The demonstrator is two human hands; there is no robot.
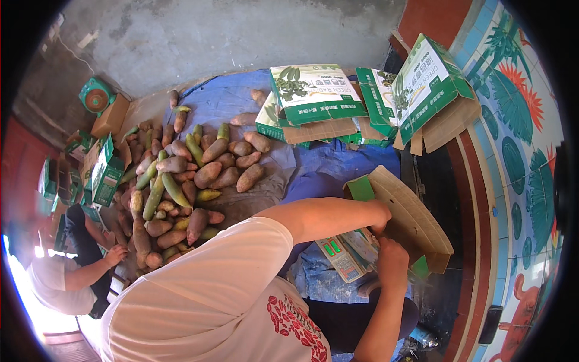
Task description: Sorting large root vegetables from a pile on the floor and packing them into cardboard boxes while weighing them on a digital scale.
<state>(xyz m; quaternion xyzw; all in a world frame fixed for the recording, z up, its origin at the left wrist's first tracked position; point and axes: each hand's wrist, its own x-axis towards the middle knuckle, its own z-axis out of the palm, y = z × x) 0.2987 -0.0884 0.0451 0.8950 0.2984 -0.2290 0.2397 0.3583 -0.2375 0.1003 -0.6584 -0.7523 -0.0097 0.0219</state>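
My left hand [379, 218] and my right hand [392, 256] are close together at the inner side of an open cardboard box [410, 211]. The box is brown inside, with green flaps spread. Both hands have their fingers curled; whatever lies between them is too small or hidden to make out. Just left of my hands, a digital scale [342, 260] with a lit green display and a keypad is partly covered by the box and my left arm. To the left lies a large heap of muddy reddish and green radishes [175, 181].
Printed green-and-white cartons [316, 90] are stacked at the back, with another open carton [431, 90] at right. Blue sheeting [226, 90] covers the floor. A tiled, painted wall [522, 151] borders the right. At left, another person [66, 277] sits by the heap near more cartons [105, 172].
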